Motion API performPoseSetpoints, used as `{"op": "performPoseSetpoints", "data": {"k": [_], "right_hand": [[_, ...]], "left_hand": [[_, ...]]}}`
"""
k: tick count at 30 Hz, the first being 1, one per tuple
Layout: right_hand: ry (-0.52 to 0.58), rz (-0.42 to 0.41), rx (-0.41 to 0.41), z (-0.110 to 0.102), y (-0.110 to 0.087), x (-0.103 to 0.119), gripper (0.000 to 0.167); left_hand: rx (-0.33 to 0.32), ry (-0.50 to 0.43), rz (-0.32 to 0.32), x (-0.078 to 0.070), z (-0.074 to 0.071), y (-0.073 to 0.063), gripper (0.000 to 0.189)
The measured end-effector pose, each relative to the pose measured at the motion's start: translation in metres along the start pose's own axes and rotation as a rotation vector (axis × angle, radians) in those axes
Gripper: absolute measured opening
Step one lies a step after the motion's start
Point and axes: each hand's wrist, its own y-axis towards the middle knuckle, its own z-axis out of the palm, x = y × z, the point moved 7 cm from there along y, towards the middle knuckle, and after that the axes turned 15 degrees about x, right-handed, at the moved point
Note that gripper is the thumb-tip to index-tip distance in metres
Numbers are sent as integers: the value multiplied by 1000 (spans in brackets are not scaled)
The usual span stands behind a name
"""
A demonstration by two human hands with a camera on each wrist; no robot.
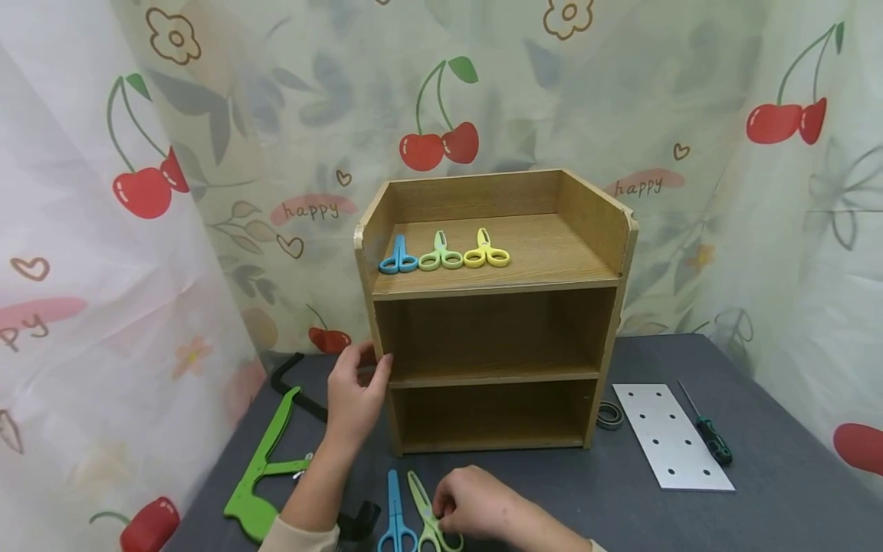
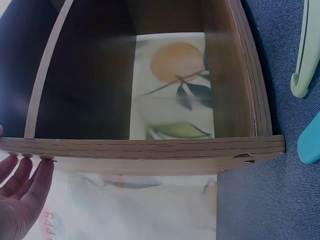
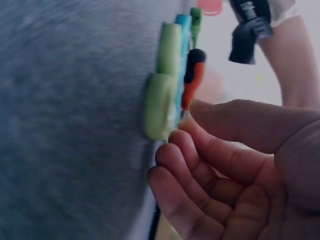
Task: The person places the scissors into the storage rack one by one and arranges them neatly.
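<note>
A wooden shelf (image 1: 493,379) with three levels stands on the dark table. At its left side panel, my left hand (image 1: 355,395) grips the edge; in the left wrist view the fingers (image 2: 37,185) rest against the outer face. My right hand (image 1: 479,502) is low over the table, beside the light green scissors (image 1: 424,506). In the right wrist view its bent fingers (image 3: 172,155) are right by the green handle loops (image 3: 159,107), with a gap between thumb and fingers. Blue scissors (image 1: 395,510) lie just left of the green pair.
Blue (image 1: 398,257), green (image 1: 441,253) and yellow scissors (image 1: 487,250) lie in a row on the top shelf. Left is a green-handled hacksaw (image 1: 265,468). On the right are a tape roll (image 1: 610,415), a white perforated plate (image 1: 672,437) and a screwdriver (image 1: 713,441).
</note>
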Motion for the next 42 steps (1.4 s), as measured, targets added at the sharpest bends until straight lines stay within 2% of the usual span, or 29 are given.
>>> {"op": "performPoseSetpoints", "data": {"k": [7, 14, 20, 23, 31, 42], "right_hand": [[-56, 8, -47, 3, 2, -6, 12], [-195, 19, -106, 1, -1, -3, 15], [-125, 23, -61, 0, -4, -1, 19], [-91, -1, -51, -5, -9, 5, 19], [-38, -79, -62, -24, -30, 22, 18], [38, -131, -75, -46, -61, 46, 14]], "left_hand": [[8, -17, -2, 1, 2, 1, 24], [1, -18, 4, 1, 1, 2, 24], [-1, -9, 3, 0, 0, 1, 24], [-2, -6, 3, 0, 0, 1, 24], [5, -10, -6, -2, 1, 0, 25], [6, -13, -12, 1, 1, -1, 25]]}}
